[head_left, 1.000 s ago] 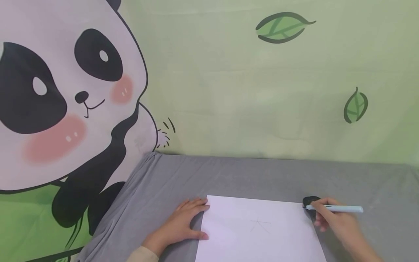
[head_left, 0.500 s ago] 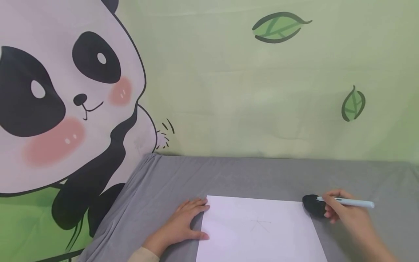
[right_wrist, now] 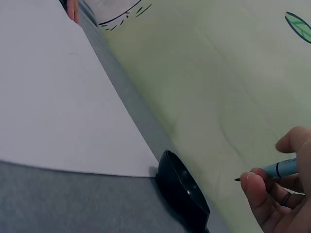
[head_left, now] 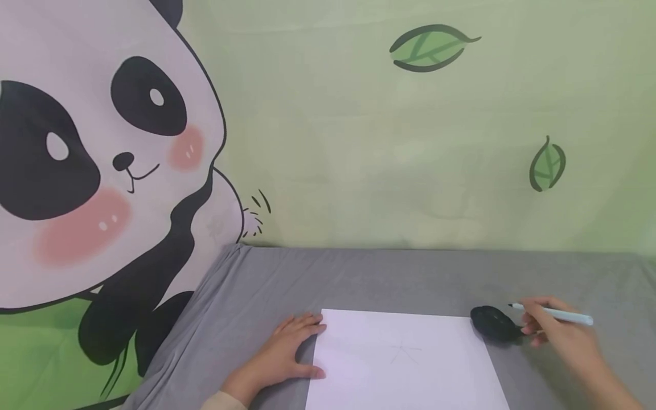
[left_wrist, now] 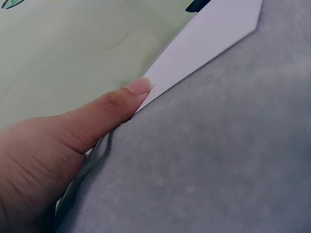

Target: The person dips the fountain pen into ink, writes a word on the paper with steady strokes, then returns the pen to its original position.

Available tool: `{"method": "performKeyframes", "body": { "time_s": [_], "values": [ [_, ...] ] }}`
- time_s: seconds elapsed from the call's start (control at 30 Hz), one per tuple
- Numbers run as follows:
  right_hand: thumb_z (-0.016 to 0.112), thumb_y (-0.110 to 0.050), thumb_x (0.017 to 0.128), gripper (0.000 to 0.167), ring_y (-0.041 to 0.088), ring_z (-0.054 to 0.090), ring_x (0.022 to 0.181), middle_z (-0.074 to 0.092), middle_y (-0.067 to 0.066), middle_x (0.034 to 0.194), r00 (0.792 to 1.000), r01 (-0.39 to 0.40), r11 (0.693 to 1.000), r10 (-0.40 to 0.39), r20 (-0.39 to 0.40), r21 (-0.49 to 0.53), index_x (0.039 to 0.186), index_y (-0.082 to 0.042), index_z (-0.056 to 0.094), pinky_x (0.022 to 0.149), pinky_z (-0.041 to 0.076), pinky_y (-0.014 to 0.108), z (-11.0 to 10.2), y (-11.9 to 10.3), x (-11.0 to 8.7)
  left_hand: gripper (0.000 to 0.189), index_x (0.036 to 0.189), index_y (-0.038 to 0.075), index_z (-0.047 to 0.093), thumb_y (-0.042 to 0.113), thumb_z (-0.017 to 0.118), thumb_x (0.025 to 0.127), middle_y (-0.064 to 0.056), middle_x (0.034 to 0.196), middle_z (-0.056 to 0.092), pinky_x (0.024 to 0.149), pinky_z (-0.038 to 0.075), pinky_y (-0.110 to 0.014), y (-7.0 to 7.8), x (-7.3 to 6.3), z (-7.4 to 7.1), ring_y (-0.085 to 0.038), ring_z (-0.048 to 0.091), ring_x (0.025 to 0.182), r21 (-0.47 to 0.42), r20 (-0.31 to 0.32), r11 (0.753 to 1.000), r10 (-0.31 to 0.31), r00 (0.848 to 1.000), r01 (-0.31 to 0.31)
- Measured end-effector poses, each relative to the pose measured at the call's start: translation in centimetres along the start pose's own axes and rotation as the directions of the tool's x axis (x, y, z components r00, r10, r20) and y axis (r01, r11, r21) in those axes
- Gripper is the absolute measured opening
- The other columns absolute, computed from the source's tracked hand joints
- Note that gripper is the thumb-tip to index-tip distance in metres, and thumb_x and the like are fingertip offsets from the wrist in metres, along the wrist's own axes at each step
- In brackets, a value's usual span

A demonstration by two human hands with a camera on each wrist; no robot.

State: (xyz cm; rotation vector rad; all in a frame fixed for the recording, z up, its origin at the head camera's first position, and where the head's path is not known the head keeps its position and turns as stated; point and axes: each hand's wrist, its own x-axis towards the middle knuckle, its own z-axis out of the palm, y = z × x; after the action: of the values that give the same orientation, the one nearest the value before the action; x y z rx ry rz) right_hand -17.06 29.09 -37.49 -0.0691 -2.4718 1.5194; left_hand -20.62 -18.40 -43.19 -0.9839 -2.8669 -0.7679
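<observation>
A sheet of white paper lies on grey cloth, with a faint star-like figure of thin lines on it. My left hand rests at its left edge, fingers spread; in the left wrist view the thumb lies on the paper's edge. My right hand holds a light-blue pen between thumb and fingers, its dark tip pointing left. Left of that hand, by the paper's far right corner, sits a glossy black spoon-shaped dish, its hollow and short handle showing in the right wrist view.
Grey cloth covers the table and falls in folds at the left. Behind stands a pale green backdrop printed with a large panda and leaves.
My right hand has drawn to the right with the pen, whose tip was over the black dish and is now clear of it. My left hand has stayed on the paper's edge.
</observation>
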Motion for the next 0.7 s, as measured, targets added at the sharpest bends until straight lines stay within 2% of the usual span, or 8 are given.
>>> {"method": "performKeyframes", "body": {
  "time_s": [0.17,0.33,0.43,0.6,0.7],
  "values": [
    [0.039,-0.028,0.104,0.031,0.008,0.065,0.064,0.067,-0.014,0.076,0.999,-0.038,0.999,0.038,0.022,-0.011,0.091,-0.045,0.062,0.053,0.056,0.029,-0.7,0.5,-0.1,0.08,0.135,0.009,0.055,0.051,0.078,0.07,-0.009,0.146,0.049,0.115,0.023,-0.058,0.0,0.1,0.1,-0.034,0.038,0.14,-0.007,-0.01,1.0,0.013,1.0,-0.013],
    [0.03,-0.026,0.105,0.038,0.01,0.065,0.063,0.067,-0.014,0.076,1.0,-0.006,0.999,0.007,0.018,-0.032,0.093,-0.044,0.06,0.053,0.056,0.03,-0.9,1.3,-0.5,0.08,0.135,0.01,0.055,0.052,0.078,0.071,-0.008,0.146,0.049,0.115,0.023,-0.058,-0.1,0.0,0.2,-0.034,0.038,0.14,-0.006,-0.013,1.0,0.015,1.0,-0.015],
    [0.033,-0.024,0.105,0.035,0.008,0.065,0.062,0.067,-0.016,0.075,1.0,-0.02,0.999,0.021,0.002,-0.027,0.092,-0.043,0.06,0.052,0.055,0.028,-0.9,1.7,-0.8,0.08,0.135,0.01,0.054,0.052,0.078,0.071,-0.008,0.147,0.048,0.115,0.022,-0.058,-0.1,0.0,0.2,-0.033,0.037,0.14,-0.009,-0.006,1.0,0.006,1.0,-0.006],
    [0.043,-0.027,0.102,0.02,0.005,0.065,0.062,0.067,-0.016,0.072,0.994,-0.103,0.994,0.101,-0.039,-0.026,0.096,-0.023,0.062,0.051,0.055,0.027,-0.8,2.3,-1.2,0.081,0.136,0.011,0.054,0.054,0.077,0.071,-0.007,0.147,0.047,0.116,0.022,-0.058,0.0,-0.1,0.1,-0.033,0.036,0.141,-0.013,0.008,1.0,-0.007,1.0,0.007],
    [0.044,-0.026,0.102,0.02,0.004,0.064,0.062,0.067,-0.016,0.071,0.993,-0.098,0.994,0.095,-0.067,-0.05,0.099,-0.014,0.06,0.051,0.054,0.026,-0.6,2.5,-1.5,0.081,0.136,0.012,0.053,0.055,0.076,0.072,-0.006,0.148,0.047,0.116,0.022,-0.058,0.0,-0.1,0.2,-0.033,0.036,0.141,-0.022,0.012,1.0,-0.012,1.0,0.013]
  ]
}}
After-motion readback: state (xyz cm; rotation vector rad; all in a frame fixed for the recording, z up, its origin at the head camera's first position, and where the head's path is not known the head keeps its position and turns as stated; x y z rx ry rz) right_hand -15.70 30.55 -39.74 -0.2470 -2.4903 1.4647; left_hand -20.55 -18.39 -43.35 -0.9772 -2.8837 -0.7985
